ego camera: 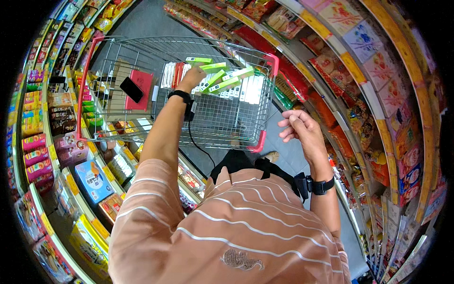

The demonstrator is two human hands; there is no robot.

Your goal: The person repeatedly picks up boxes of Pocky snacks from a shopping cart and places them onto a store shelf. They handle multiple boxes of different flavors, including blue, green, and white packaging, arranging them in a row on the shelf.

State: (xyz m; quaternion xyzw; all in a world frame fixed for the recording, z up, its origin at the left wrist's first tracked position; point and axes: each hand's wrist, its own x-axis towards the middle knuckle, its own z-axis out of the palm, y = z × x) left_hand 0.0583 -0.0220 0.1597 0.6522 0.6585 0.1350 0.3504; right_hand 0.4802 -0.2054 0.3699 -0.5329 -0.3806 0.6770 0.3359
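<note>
A wire shopping cart [216, 110] with red plastic corners stands in front of me. My left hand [193, 78] reaches into it, its fingers at several slim green-and-white boxes [220, 80] that lie loosely over one another. Whether the fingers grip a box is hidden. Beside that hand is a row of narrow white and red packs [173, 75] standing side by side. More white boxes [252, 90] line the cart's right end. My right hand [301, 127] hangs in the air just outside the cart's near right corner, fingers loosely bent and holding nothing.
A black phone [132, 89] rests on a red panel [143, 80] at the cart's left end. Shelves of packaged snacks [39, 145] rise on the left, and shelves of bagged goods [326, 71] on the right. A black cable [194, 140] hangs from my left wrist.
</note>
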